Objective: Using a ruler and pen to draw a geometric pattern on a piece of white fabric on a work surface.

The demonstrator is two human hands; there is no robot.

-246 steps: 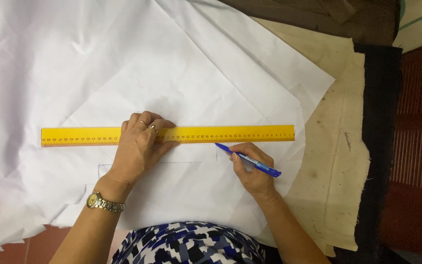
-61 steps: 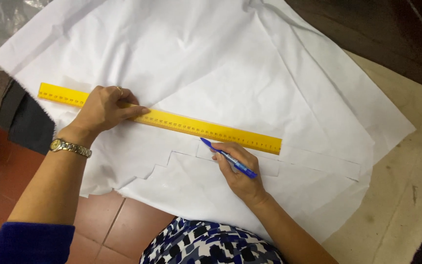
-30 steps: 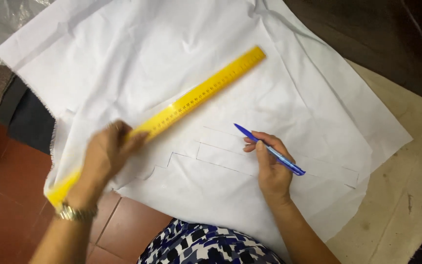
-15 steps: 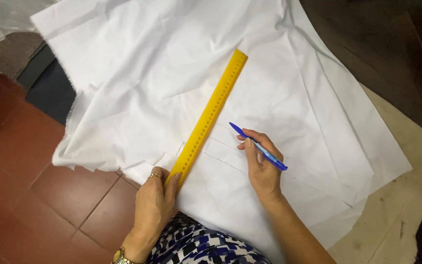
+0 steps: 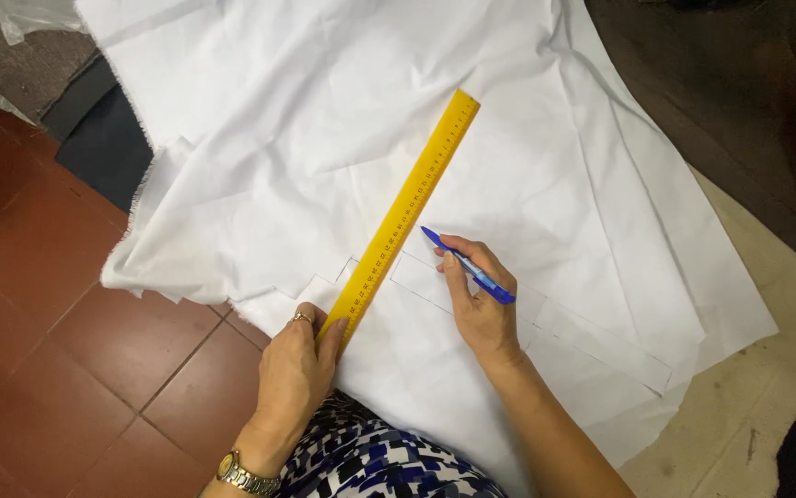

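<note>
A yellow ruler [image 5: 404, 215] is laid diagonally across white fabric [image 5: 324, 120], running from lower centre of the frame up to upper centre-right. Its lower end is pinned by the left hand [image 5: 298, 364], fingers pressed flat on it, thumb at the edge; a ring is seen on one finger and a gold wristwatch [image 5: 243, 475] at the bottom edge of the frame. A blue pen [image 5: 465, 266] is gripped in the right hand [image 5: 479, 302], fingers closed around the barrel, tip pointed up-left and sitting just beside the ruler's right edge, close to the cloth; contact with the cloth cannot be told. Faint drawn lines are seen on the fabric right of the ruler, centre to lower right. The fabric is spread over red floor tiles [image 5: 38, 369] at lower left and a beige sheet [image 5: 758, 406] at lower right. A dark mat [image 5: 107, 138] shows at upper left, under the cloth edge. Blue-and-white patterned clothing [image 5: 370, 461] is seen at bottom centre.
</note>
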